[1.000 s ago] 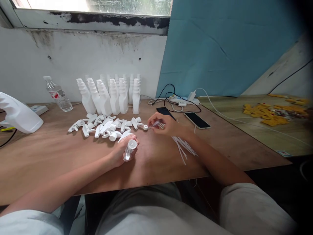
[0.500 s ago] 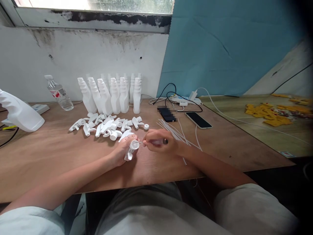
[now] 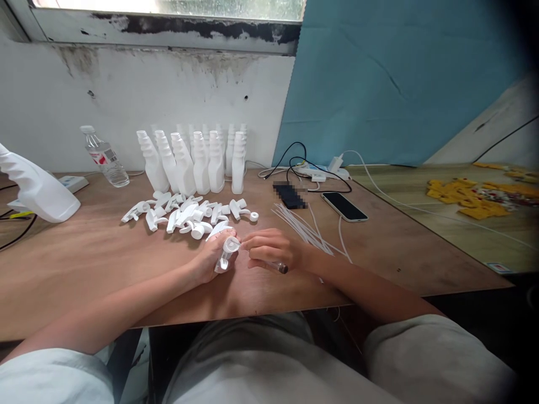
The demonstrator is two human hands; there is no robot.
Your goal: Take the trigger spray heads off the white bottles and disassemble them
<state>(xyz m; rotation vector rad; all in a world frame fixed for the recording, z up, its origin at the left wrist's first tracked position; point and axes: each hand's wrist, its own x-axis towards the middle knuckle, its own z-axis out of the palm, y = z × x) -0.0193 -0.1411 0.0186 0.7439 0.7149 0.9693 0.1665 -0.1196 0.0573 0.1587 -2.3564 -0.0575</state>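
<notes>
My left hand [image 3: 214, 255] is closed around a white trigger sprayer head [image 3: 225, 259], its round collar turned up toward me. Close on its right, my right hand [image 3: 272, 249] grips a slim tool [image 3: 281, 267] with a clear handle and a dark rounded end, perhaps a screwdriver. The thin tip meets the collar's opening; how deep it goes I cannot tell. Beyond my left hand lies a pile of white trigger sprayer heads [image 3: 185, 216], with a small white ring cap [image 3: 253, 216] at its right edge.
Several white bottles [image 3: 201, 168] stand by the wall. A clear water bottle [image 3: 108, 163] and a tilted white bottle [image 3: 42, 188] are at the left. Thin white tubes [image 3: 301, 227], a phone [image 3: 344, 207], a blurred black item [image 3: 289, 195] and cables lie to the right.
My right hand has turned, its fingers less curled, and the tool's dark end has swung lower. The left hand keeps its hold on the sprayer head. The view has shifted slightly.
</notes>
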